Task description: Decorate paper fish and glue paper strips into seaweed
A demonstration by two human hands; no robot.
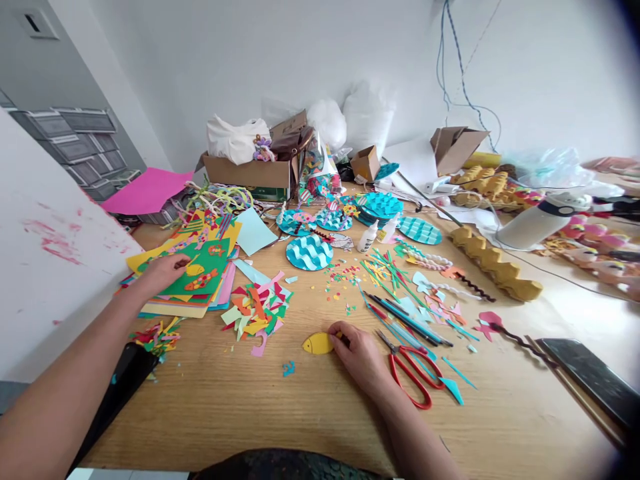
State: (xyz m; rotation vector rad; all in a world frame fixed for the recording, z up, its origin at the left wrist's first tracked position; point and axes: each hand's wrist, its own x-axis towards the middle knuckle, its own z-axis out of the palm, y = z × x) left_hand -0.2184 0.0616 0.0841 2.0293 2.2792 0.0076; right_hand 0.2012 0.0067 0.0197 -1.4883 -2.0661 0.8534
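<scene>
My right hand [357, 353] rests low over the table and pinches the tail end of a yellow paper fish [317, 343], whose drawn eye and gill line face left. My left hand [170, 272] is over a green sheet [183, 288] on a stack of coloured paper, its fingers drawn together. What those fingers hold, if anything, is too small to make out. Close to their tips lies another small yellow paper fish [195, 270], with an orange-red paper fish [203, 280] below it. Right of my right hand lie red-handled scissors [413, 373], their blades partly spread.
Paper scraps [257, 307] lie between my hands. Pens [410, 320], white glue bottles [369, 237] and blue wavy paper discs [309, 252] are farther back. A phone [593, 377], an egg-carton strip [493, 263] and a white bottle [540, 223] stand or lie at right.
</scene>
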